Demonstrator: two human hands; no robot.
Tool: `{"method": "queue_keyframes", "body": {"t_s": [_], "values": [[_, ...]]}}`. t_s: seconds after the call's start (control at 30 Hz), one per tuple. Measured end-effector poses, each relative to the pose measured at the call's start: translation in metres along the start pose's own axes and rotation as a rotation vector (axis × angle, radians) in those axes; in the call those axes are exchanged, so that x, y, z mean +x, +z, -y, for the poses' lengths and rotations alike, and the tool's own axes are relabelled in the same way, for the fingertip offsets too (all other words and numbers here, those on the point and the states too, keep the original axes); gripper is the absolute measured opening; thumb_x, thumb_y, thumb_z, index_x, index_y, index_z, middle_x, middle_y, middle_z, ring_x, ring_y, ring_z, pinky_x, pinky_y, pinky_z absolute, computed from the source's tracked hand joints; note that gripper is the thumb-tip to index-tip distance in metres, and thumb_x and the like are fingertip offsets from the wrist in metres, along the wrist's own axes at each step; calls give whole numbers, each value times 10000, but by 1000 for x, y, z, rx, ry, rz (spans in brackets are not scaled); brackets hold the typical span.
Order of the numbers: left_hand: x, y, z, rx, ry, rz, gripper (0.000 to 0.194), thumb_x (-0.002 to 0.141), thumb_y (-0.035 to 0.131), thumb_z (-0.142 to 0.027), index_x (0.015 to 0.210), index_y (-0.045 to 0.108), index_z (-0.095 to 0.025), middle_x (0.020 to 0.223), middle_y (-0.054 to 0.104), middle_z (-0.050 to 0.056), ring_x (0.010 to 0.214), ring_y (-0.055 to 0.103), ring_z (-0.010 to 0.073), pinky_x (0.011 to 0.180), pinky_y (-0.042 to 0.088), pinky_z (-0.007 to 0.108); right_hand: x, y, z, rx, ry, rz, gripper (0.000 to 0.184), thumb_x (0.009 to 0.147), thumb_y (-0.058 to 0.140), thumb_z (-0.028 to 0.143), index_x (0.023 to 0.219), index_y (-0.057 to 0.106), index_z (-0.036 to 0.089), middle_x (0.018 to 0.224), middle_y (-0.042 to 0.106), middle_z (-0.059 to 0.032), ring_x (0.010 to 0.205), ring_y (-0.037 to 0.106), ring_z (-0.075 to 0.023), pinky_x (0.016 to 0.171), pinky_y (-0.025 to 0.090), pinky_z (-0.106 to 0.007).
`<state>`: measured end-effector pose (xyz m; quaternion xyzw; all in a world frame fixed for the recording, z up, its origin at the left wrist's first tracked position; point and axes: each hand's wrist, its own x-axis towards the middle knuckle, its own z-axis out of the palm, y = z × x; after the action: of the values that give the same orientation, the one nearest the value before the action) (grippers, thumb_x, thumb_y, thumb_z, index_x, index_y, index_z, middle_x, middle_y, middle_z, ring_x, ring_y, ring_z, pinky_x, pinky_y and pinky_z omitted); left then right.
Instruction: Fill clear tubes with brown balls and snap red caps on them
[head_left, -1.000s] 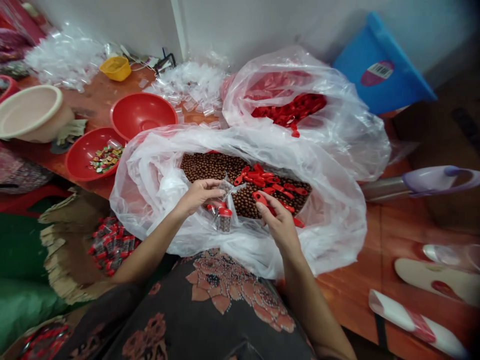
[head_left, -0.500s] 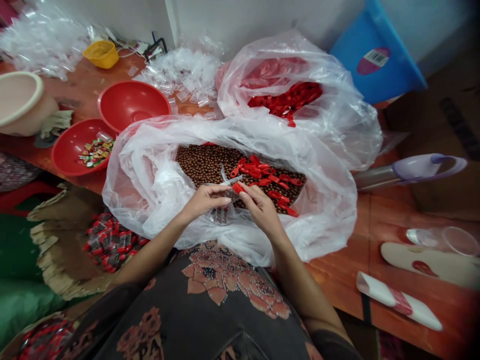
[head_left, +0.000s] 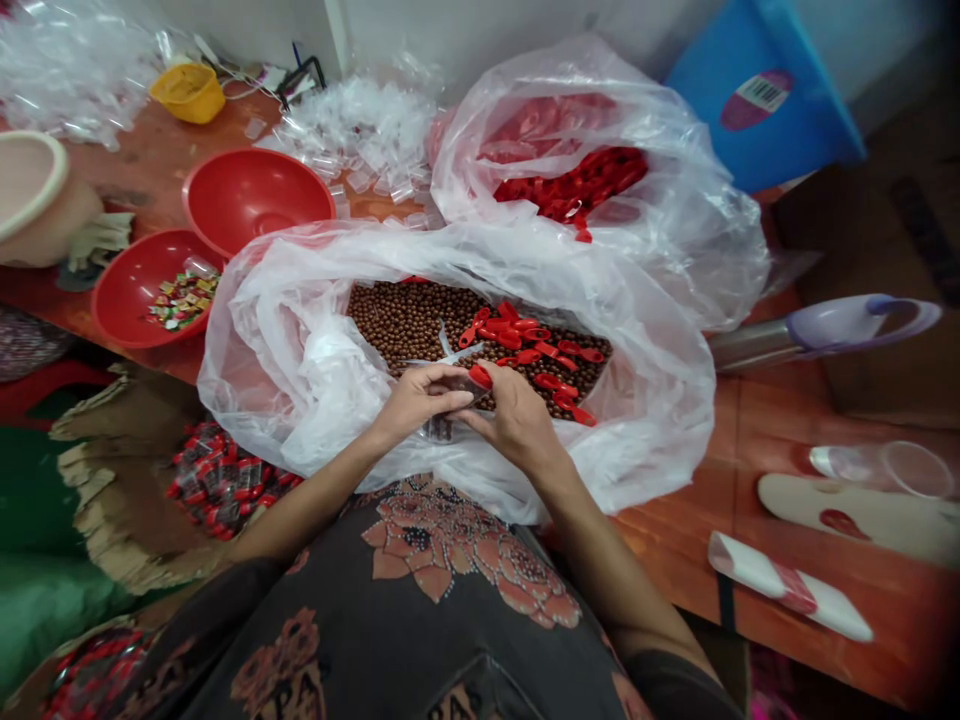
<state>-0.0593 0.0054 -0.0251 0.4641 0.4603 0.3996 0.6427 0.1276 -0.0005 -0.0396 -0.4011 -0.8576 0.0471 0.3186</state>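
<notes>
A red cap (head_left: 481, 376) is pinched in the right hand (head_left: 514, 420), just beside a small bottle (head_left: 439, 430) closed in the left hand (head_left: 416, 402). Beyond both hands, brown balls (head_left: 405, 325) and loose red caps (head_left: 525, 345) lie in a plastic bag (head_left: 255, 370).

balls (head_left: 401, 325): brown | caps (head_left: 517, 340): red | top (head_left: 420, 600): charcoal, salmon floral

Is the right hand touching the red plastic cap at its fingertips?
Touching: the head view shows the right hand pressed against the red plastic cap, with the cap's end sticking out past its fingers.
</notes>
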Motion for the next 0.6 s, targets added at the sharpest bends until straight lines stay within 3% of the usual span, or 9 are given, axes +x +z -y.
{"method": "queue_keyframes", "body": {"t_s": [0.13, 0.27, 0.37, 0.47, 0.6], "values": [[2, 19, 8, -138, -72, -68, 466, 862, 581, -603, 1000, 646, -163, 781, 651, 28, 668, 605, 131, 623, 508, 250, -3, 10, 4, -64, -25, 10, 589, 892, 582, 525, 1274, 507, 83, 944, 675, -150, 850, 626, -268, 753, 532, -381], [1, 33, 18, -133, -171, -78, 391, 911, 523, -535, 1141, 565, -223, 627, 549, -32, 475, 511, 109, 445, 414, 222, -4, 10, 7, -35, -13, 58, 484, 865, 588, 550, 1085, 607, 119, 824, 663, -110, 751, 609, -240, 685, 503, -351], [-1, 34, 19, -124, -139, -72, 390, 941, 451, -518, 1200, 542, -240, 588, 532, -42, 447, 488, 98, 430, 386, 207, -5, 2, 4, 169, 59, 171, 529, 838, 636, 534, 1180, 595, 134, 905, 676, -109, 823, 626, -248, 749, 515, -374], [-3, 29, 12, -157, -164, -64, 517, 952, 365, -584, 1320, 483, -241, 572, 539, -44, 425, 470, 96, 413, 370, 203, -7, -4, -1, 554, 317, 189, 560, 845, 651, 495, 1302, 533, 193, 967, 676, -75, 849, 644, -217, 760, 533, -365], [-4, 24, 6, -176, -232, -17, 736, 935, 238, -706, 1465, 355, -209, 571, 550, -38, 408, 478, 104, 373, 336, 196, -9, -1, 0, 963, 793, -96, 336, 857, 643, 456, 1094, 606, 221, 775, 660, 9, 643, 616, -142, 589, 528, -280]]}}
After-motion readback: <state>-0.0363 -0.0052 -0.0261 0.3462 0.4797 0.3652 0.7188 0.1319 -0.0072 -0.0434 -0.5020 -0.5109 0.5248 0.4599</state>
